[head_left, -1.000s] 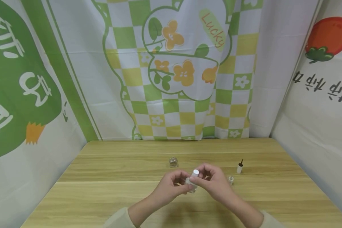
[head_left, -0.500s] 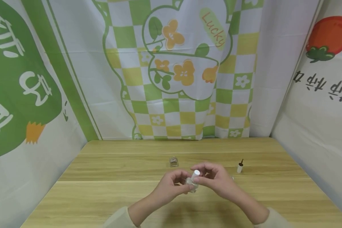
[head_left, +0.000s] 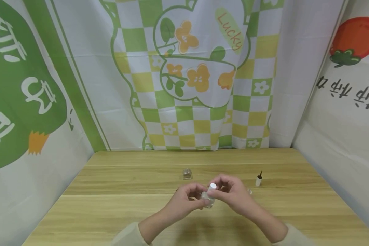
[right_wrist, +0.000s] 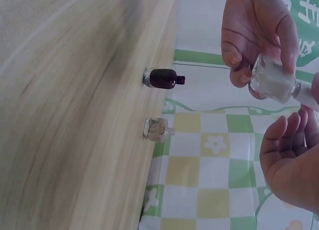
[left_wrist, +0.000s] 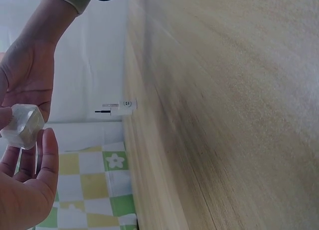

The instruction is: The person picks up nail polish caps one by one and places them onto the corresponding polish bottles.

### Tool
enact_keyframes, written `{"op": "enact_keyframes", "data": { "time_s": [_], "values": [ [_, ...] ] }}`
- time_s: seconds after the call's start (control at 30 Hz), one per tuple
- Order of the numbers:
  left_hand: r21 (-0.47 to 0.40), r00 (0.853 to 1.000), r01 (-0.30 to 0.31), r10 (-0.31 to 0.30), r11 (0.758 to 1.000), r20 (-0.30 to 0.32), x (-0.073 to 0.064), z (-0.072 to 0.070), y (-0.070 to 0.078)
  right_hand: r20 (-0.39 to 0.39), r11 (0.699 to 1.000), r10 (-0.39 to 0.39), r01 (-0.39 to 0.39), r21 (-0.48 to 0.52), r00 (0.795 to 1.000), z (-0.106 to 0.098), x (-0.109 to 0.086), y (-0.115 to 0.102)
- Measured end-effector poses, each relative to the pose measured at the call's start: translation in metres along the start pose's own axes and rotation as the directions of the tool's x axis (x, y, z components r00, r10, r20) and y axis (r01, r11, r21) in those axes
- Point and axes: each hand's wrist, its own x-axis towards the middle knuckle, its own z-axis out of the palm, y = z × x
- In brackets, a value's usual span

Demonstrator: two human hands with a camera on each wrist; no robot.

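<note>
A small glass nail polish bottle [right_wrist: 273, 80] with whitish contents is held above the table, tilted. My left hand [head_left: 186, 198] grips its glass body between thumb and fingers. At the bottle's top, my right hand [head_left: 232, 194] pinches the white cap [head_left: 212, 187], which sits on the neck. The left wrist view catches the bottle's base [left_wrist: 24, 126] between both hands. Two more polish bottles, a dark one [right_wrist: 163, 79] and a clear one with glittery contents [right_wrist: 157, 129], stand uncapped on the table. From the head view the dark one is mostly hidden behind my left hand.
Two white brush caps stand on the wooden table [head_left: 126, 177] to the right, brushes pointing up. One cap [head_left: 258, 181] has a dark brush; the other [head_left: 249, 191] is partly covered by my right hand. Printed curtains [head_left: 184, 130] hang behind the table and at both sides.
My right hand's fingers have shifted around the cap, and its forearm has swung slightly to the right. The bottle has moved a touch rightward, while my left hand has hardly moved.
</note>
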Motion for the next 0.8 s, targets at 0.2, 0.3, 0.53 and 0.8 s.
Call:
{"op": "enact_keyframes", "data": {
  "time_s": [0.2,0.3,0.53,0.8],
  "values": [
    [0.012,1.0,-0.009,0.009,1.0,-0.002,0.0,0.001,-0.002,-0.069,0.999,0.051,-0.049,0.022,0.996,0.007,0.0,0.001],
    [0.017,1.0,-0.018,0.017,1.0,0.007,0.001,0.001,-0.004,-0.097,0.997,0.068,-0.066,0.027,0.993,0.009,0.0,0.002],
    [0.022,0.999,-0.025,0.025,0.999,0.02,0.002,0.0,-0.007,-0.106,0.997,0.083,-0.084,-0.002,0.991,0.009,0.0,0.001],
    [0.015,1.0,-0.027,0.027,1.0,-0.002,0.002,0.0,-0.004,0.029,1.0,-0.006,0.005,0.028,1.0,-0.002,-0.001,-0.001]
  ]
}}
